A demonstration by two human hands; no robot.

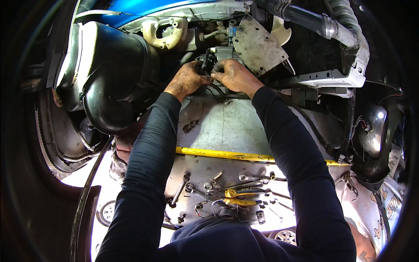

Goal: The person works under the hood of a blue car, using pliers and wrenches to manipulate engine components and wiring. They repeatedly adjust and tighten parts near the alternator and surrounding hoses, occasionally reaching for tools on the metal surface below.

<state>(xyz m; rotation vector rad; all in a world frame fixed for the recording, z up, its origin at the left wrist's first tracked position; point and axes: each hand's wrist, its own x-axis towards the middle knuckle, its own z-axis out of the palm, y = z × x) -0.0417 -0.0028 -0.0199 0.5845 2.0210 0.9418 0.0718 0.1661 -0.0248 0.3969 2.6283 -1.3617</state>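
Observation:
Deep in a vehicle's engine bay, my left hand (187, 81) and my right hand (235, 75) work close together, thumbs almost touching. Both have their fingers curled in a pinch. What they grip is small and dark, mostly covered by the fingers, and I cannot make it out. Dark cables (205, 59) rise just beyond my left fingers. Behind my right hand sits a grey ribbed metal part (224, 53). A dirty flat metal plate with holes (260, 45) lies tilted beyond my right wrist.
Below my hands, a grey panel (222, 122) ends at a yellow bar (224, 154). Nearer me lie yellow-handled pliers (240, 201), a socket wrench (180, 189) and several spanners. A big black housing (118, 65) stands left; a white metal bracket (323, 78) juts in right. Another person's patterned clothing (362, 205) shows lower right.

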